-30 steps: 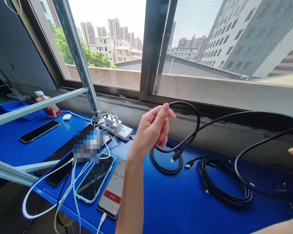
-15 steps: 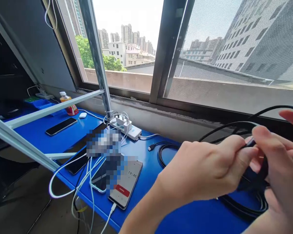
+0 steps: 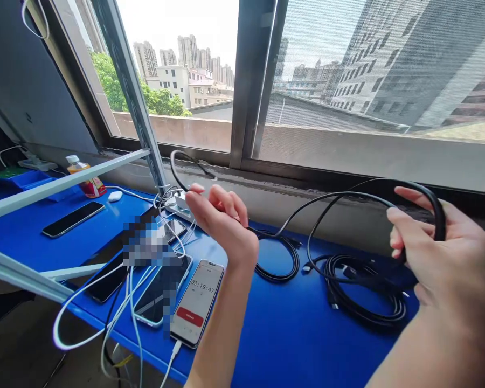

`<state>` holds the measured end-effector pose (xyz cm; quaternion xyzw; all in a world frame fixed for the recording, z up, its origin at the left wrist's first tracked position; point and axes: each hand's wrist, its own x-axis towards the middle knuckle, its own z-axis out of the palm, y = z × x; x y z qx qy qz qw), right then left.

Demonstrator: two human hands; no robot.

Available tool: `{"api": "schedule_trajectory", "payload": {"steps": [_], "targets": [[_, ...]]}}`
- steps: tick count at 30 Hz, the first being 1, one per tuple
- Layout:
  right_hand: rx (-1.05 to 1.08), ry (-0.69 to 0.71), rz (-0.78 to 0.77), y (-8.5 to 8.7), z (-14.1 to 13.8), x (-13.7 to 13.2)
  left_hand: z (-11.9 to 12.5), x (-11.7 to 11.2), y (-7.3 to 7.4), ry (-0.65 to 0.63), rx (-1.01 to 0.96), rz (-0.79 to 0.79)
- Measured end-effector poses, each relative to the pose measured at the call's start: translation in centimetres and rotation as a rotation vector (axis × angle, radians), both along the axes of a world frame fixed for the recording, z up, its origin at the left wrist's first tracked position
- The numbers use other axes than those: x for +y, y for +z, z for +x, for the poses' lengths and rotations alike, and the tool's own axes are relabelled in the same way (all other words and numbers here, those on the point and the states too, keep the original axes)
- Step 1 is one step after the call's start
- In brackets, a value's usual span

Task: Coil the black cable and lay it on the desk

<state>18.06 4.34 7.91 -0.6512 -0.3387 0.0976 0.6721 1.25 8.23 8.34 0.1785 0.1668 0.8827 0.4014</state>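
In the head view a black cable (image 3: 174,168) curves up and over from my left hand (image 3: 222,221), whose fingers are closed around it. My right hand (image 3: 444,242) stands at the right, its fingers wrapped around a thick looped section of black cable (image 3: 440,213). A thinner length arches between the two hands. Below my right hand, coiled black cables (image 3: 359,318) with metal-tipped plugs lie on the blue table (image 3: 291,334). Between the hands rests a smaller black coil (image 3: 277,278).
A phone showing a timer (image 3: 196,302) lies beside a second phone (image 3: 157,302), with white charging cables (image 3: 59,328) hanging over the table edge. A metal frame (image 3: 76,180) crosses the left side. Farther back are a drink bottle (image 3: 91,183) and another phone (image 3: 73,219). A window (image 3: 242,108) rises behind.
My hands, close together before, have moved apart: the left leftward with a cable, the right staying at the right. The cable now spans between them, and the view has shifted right.
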Motion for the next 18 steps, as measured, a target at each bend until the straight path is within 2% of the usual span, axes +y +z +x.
{"api": "schedule_trajectory", "payload": {"steps": [3, 5, 10, 14, 18], "targets": [[-0.026, 0.009, -0.004, 0.0, 0.4, -0.5, -1.2, 1.1, 0.0, 0.061, -0.073, -0.075], [-0.081, 0.011, 0.025, 0.1, 0.2, -1.0, -1.4, 1.4, 0.0, 0.001, -0.032, -0.087], [-0.157, 0.007, 0.151, 0.6, -1.7, -2.5, -0.5, 0.3, 0.2, -0.301, 0.235, -0.034], [-0.146, 0.011, 0.235, 0.9, -3.2, -3.5, -0.2, -1.2, 0.0, -0.631, 0.598, 0.085], [-0.160, 0.036, 0.290, 0.8, -3.7, -3.6, -1.4, -1.9, 0.0, -0.948, 0.985, 0.156]]}}
